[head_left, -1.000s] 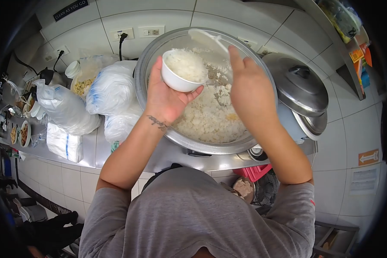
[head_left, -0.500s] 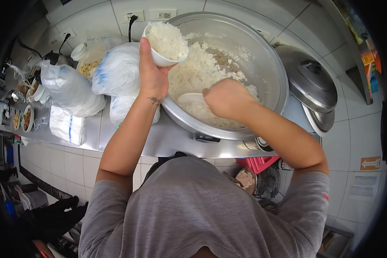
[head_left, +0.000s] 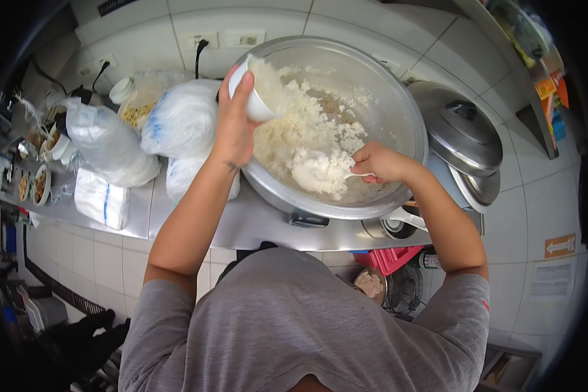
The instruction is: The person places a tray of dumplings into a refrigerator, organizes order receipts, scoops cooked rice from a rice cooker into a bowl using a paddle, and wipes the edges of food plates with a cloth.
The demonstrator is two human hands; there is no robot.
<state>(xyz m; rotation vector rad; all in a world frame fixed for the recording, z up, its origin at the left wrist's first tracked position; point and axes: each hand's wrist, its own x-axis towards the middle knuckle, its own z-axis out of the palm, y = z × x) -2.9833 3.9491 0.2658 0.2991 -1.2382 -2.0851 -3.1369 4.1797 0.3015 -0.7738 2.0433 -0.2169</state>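
My left hand (head_left: 234, 134) grips a white bowl (head_left: 256, 104) above the left side of a large metal pot (head_left: 417, 140). Rice (head_left: 271, 81) fills the bowl, which is tilted so its mouth faces right over the pot. Inside the pot lies a broad mass of loose white rice (head_left: 277, 140). Low over the pot's near right side, the fingers of my right hand (head_left: 380, 162) are closed around the handle of a white rice paddle (head_left: 358, 175). Its blade is hidden under a heaped clump of rice (head_left: 320, 171).
Stuffed white plastic bags (head_left: 183, 117) and a white wrapped pack (head_left: 101, 199) stand on the metal counter, left of the pot. Farther left are small bowls of food (head_left: 41, 185). A metal lid (head_left: 467, 134) leans at the right. Below the counter sits a pinkish-red container (head_left: 391, 260).
My left hand has tipped the bowl from facing upward to facing right. My right hand has moved right and lower, and the paddle now carries a heap of rice.
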